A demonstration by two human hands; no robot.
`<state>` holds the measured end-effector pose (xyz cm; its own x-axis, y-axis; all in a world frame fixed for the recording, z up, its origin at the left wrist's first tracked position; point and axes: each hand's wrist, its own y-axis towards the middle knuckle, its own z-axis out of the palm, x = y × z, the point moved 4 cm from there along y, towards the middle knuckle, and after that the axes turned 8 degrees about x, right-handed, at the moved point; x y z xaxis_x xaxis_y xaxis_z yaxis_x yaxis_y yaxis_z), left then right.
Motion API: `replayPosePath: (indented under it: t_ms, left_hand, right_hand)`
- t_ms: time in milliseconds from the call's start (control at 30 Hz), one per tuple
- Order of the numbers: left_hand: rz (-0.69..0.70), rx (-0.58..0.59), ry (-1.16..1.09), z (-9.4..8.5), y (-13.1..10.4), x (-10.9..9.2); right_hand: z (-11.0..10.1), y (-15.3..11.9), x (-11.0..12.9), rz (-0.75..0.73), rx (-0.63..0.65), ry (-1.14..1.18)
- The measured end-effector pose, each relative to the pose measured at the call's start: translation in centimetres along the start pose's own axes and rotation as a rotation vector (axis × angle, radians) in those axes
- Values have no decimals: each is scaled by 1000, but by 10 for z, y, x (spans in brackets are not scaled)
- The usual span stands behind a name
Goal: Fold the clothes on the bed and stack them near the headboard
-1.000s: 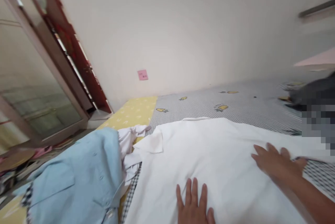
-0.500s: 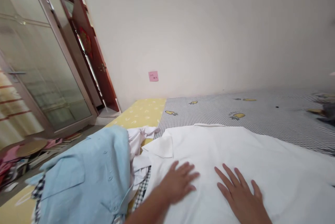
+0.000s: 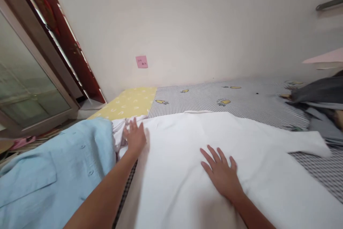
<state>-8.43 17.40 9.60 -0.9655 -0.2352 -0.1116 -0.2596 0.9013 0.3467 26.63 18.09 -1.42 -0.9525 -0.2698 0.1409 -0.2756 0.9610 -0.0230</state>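
Observation:
A white short-sleeved shirt [image 3: 177, 150] lies spread flat across the bed, one sleeve reaching out to the right. My left hand [image 3: 135, 137] is at the shirt's left shoulder edge, fingers spread, beside a crumpled pale garment [image 3: 119, 130]. On the middle of the shirt rests my right hand [image 3: 221, 172], palm down with the fingers apart. Neither hand grips the cloth. A light blue buttoned shirt [image 3: 77, 161] lies heaped to the left, partly behind my left forearm.
The bed cover is black-and-white check [image 3: 198, 96] with a yellow section [image 3: 134, 102]. Dark folded clothes [image 3: 318, 91] are stacked at the right. A pink note [image 3: 141, 61] sticks to the wall. At the left stand a glass door [image 3: 29, 82] and a red door [image 3: 64, 43].
My left hand has moved from the shirt's front out to its left edge. The left sleeve that was folded over now lies outward or under my hand. The view has turned right.

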Motion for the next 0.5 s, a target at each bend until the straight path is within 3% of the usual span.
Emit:
replayPosePath:
  t_ms: [67, 133, 167, 233, 300, 367, 500]
  left_hand:
    - [231, 74, 57, 3, -43, -41]
    - [510, 289, 62, 9, -96, -79]
    - [573, 404, 51, 11, -122, -91]
    - [545, 533, 61, 8, -165, -102]
    - [433, 506, 109, 2, -196, -100]
    - [411, 428, 157, -3, -225, -97]
    - [594, 211, 138, 2, -302, -96]
  right_hand:
    - [-9, 1, 2, 12, 43, 0]
    - [-20, 2, 4, 6, 129, 14]
    - [-26, 2, 6, -5, 178, 26]
    - [-38, -8, 10, -35, 250, 47]
    - [-47, -32, 16, -60, 250, 44]
    - [-47, -74, 24, -115, 193, 21]
    - [-23, -192, 20, -274, 77, 61]
